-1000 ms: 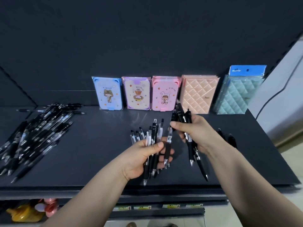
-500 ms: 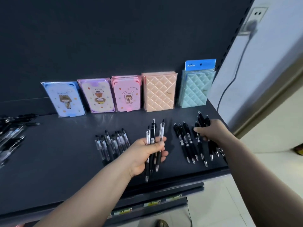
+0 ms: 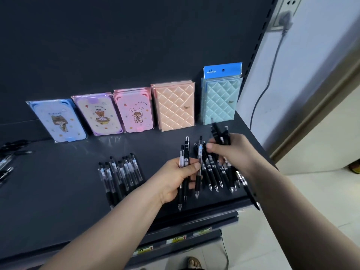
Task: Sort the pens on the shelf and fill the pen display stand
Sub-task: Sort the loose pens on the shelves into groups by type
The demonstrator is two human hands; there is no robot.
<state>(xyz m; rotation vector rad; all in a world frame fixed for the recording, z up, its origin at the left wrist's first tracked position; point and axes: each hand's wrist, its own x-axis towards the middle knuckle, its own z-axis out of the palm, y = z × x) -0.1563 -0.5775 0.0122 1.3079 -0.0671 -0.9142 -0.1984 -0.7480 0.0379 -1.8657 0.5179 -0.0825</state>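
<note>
My left hand [image 3: 175, 178] grips three pens [image 3: 186, 152] upright over the dark shelf [image 3: 58, 188], two clear and one black. My right hand [image 3: 233, 152] holds a few black pens [image 3: 221, 135] just to the right, its fingertips close to the left hand's bundle. Beneath the right hand a row of black pens [image 3: 213, 172] lies on the shelf near its right end. A row of clear-barrelled pens [image 3: 120, 172] lies left of my left hand. No pen display stand is in view.
Several packaged notebooks lean on the back panel: blue [image 3: 58, 121], cream [image 3: 97, 115], pink [image 3: 134, 112], peach quilted [image 3: 174, 106], teal quilted [image 3: 220, 100]. Loose pens [image 3: 7, 160] lie at the far left. A cable [image 3: 270, 75] hangs on the right wall.
The view swung right over the second. My right hand went out to the shelf's right end, then came back towards the left hand with black pens. Many of the left hand's pens now lie in a row.
</note>
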